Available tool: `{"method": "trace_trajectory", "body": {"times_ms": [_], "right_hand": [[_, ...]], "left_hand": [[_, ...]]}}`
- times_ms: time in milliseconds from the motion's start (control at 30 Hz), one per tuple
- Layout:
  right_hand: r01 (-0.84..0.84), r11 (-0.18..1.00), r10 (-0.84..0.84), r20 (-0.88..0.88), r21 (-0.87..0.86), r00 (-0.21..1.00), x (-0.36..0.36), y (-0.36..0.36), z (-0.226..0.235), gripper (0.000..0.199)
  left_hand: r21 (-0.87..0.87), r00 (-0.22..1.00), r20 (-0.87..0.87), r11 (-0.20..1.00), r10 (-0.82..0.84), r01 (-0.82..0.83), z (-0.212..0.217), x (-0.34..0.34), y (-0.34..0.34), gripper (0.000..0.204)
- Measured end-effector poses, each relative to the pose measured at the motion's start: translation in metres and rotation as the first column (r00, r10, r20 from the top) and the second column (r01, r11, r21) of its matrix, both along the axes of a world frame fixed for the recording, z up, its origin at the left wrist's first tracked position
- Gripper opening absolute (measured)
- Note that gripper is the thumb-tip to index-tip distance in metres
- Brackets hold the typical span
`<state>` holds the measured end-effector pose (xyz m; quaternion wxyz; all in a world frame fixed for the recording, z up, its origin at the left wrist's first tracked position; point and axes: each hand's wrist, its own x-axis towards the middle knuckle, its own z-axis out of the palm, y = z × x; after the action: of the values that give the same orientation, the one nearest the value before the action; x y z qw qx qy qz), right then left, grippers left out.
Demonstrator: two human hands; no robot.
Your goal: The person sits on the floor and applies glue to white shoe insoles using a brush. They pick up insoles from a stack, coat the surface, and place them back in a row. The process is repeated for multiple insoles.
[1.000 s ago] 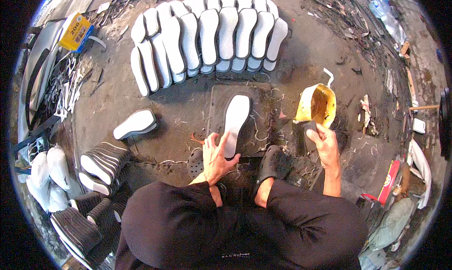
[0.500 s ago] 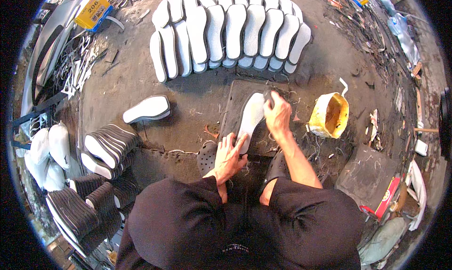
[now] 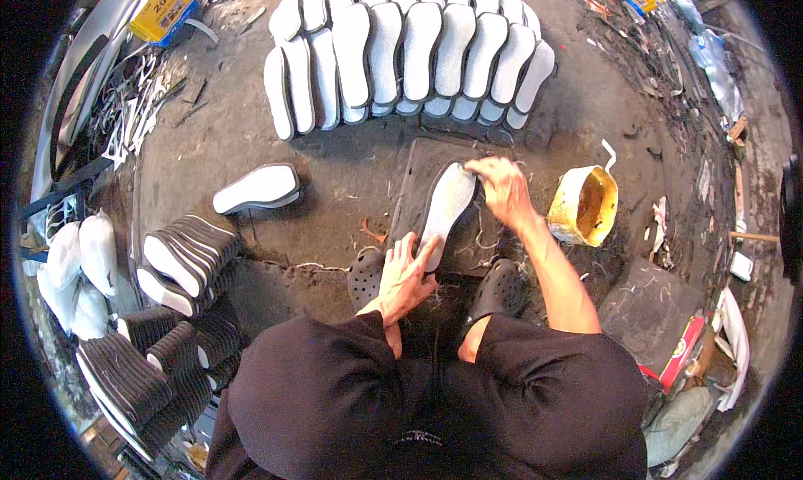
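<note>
A white-topped shoe sole [image 3: 449,199] lies on a dark flat board [image 3: 406,197] between my feet. My left hand [image 3: 404,281] rests at the sole's near end, fingers spread and pressing on its edge. At the far right edge of the sole is my right hand [image 3: 504,191], with its fingers closed. A small dark piece shows only slightly at its fingertips; the rest is hidden by the hand. To the right stands a yellow cut-open container [image 3: 567,205] with brown residue inside.
Rows of white-topped soles [image 3: 421,49] fan out at the far side. A few stacked soles [image 3: 258,187] lie to the left, beyond piles of dark soles [image 3: 188,258]. White plastic bags [image 3: 99,252], a yellow-blue box [image 3: 164,11] and scraps line the left; a dark panel [image 3: 657,313] lies right.
My right hand has turned and shifted slightly along the sole's far edge, hiding most of the dark piece seen before. My left hand keeps its place on the sole.
</note>
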<state>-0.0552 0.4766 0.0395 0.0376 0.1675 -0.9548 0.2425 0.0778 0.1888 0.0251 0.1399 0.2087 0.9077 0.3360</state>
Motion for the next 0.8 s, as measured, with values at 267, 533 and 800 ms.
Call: {"method": "trace_trajectory", "body": {"times_ms": [267, 533, 800], "right_hand": [[0.125, 0.981, -0.124, 0.020, -0.149, 0.992, 0.016, -0.018, 0.021, 0.043], [0.134, 0.989, -0.127, 0.096, -0.068, 0.987, 0.049, -0.018, -0.004, 0.038], [0.104, 0.965, -0.053, 0.211, -0.241, 0.976, 0.124, -0.044, 0.020, 0.038]], "left_hand": [[-0.011, 1.000, 0.008, 1.000, 0.018, -0.018, 0.003, -0.016, 0.002, 0.097], [0.043, 1.000, 0.002, 0.999, -0.001, 0.001, -0.002, -0.009, -0.011, 0.085], [0.088, 0.999, -0.021, 0.996, 0.036, -0.034, -0.010, -0.008, -0.014, 0.076]]}}
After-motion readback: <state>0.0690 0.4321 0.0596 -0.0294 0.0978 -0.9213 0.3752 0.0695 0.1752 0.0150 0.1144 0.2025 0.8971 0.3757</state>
